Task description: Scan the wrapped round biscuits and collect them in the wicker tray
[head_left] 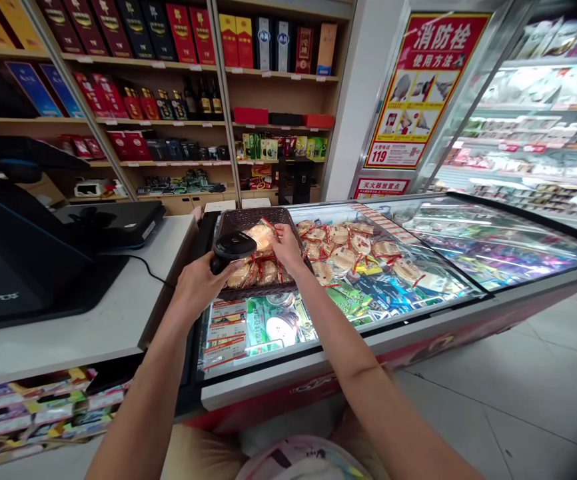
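A clear-wrapped packet with a round, pale baked piece inside and red edging is pinched in the fingers of the right hand, above the far part of a dark woven basket; the left hand grips a black scanner by its handle, the scanner's head just left of the packet and over the basket's left side; below them, more wrapped pieces lie in the near part of the basket, which rests on the glass top of a chest freezer; just right of the basket is a loose spread of similar packets, and colourful packages show through the glass nearer the front edge; price labels sit at the freezer's near left corner; to the left stands a pale counter bearing a dark terminal and a black cable; beyond are shelves of boxes and bottles, a red-and-yellow poster on the right, and a lit display case farther right.
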### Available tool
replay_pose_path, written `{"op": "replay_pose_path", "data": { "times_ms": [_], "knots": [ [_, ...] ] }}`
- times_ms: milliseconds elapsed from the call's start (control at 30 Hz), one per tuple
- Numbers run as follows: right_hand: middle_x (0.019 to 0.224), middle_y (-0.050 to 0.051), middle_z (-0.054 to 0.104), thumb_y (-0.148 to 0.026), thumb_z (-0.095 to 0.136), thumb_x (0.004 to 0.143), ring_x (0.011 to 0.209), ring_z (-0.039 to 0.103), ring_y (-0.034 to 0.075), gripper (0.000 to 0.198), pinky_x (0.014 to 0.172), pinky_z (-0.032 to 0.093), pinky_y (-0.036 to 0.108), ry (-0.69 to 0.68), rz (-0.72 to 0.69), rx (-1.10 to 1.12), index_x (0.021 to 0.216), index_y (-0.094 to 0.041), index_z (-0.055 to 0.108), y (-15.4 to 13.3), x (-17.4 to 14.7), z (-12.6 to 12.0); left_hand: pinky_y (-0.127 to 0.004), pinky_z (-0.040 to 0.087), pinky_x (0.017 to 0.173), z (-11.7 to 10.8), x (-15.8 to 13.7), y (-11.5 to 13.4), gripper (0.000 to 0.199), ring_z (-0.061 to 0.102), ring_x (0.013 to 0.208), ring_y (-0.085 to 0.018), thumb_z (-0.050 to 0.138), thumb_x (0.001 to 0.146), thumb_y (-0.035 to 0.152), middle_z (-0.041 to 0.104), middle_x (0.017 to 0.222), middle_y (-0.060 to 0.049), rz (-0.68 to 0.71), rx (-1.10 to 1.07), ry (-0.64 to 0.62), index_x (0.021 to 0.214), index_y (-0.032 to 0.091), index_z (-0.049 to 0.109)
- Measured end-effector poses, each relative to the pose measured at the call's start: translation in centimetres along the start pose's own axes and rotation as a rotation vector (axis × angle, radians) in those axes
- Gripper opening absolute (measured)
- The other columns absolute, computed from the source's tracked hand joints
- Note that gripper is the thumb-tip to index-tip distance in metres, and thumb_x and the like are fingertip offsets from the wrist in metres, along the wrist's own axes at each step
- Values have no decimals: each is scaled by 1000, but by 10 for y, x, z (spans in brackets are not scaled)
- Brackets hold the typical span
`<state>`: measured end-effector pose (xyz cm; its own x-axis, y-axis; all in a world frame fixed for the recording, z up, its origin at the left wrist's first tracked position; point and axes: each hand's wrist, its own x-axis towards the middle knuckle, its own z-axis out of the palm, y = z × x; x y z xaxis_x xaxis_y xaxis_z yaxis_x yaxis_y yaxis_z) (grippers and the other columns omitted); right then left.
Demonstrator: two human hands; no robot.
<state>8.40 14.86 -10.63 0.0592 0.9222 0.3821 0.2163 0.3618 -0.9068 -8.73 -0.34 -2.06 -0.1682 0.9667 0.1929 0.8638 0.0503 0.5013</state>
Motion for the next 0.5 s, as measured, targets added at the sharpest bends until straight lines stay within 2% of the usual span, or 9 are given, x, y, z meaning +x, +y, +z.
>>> {"op": "replay_pose_path", "data": {
  "times_ms": [67,133,200,267,400,500],
  "knots": [
    [122,12,59,-29,59,84,104,62,21,37,95,48,38,4,-28,-38,119,-20,51,3,2,-8,-28,40,56,4,3,5,61,66,66,-25,51,76,75,70,61,-2,13,7,3,97,21,70],
    [128,14,55,-29,58,85,105,62,22,39,97,48,39,51,-88,-88,122,-19,50,10,2,-30,-29,40,54,8,5,11,61,65,62,-25,51,76,75,69,60,-2,36,7,0,96,21,70],
    [128,15,53,-29,57,85,109,59,23,40,101,45,40,154,-125,-159,123,-18,51,22,1,-66,-30,40,54,13,9,18,58,64,60,-26,52,75,75,67,56,-2,72,8,-15,92,22,68],
    [124,17,54,-27,58,84,116,54,26,39,106,41,43,315,-87,-257,120,-16,53,40,-1,-114,-31,40,54,20,13,26,56,65,58,-27,51,75,76,65,54,-3,96,18,-28,86,23,66],
    [127,25,52,-28,65,77,130,40,37,41,110,27,56,689,207,-472,113,-11,55,85,-16,-223,-33,40,54,37,20,46,54,64,57,-27,50,74,77,66,54,-4,151,18,-65,76,25,62],
    [136,31,44,-34,70,75,135,31,42,44,107,24,60,883,446,-534,110,-12,55,116,-33,-288,-31,41,54,48,20,60,50,62,56,-24,51,75,74,67,56,-3,204,0,-117,71,25,59]
  ]
}}
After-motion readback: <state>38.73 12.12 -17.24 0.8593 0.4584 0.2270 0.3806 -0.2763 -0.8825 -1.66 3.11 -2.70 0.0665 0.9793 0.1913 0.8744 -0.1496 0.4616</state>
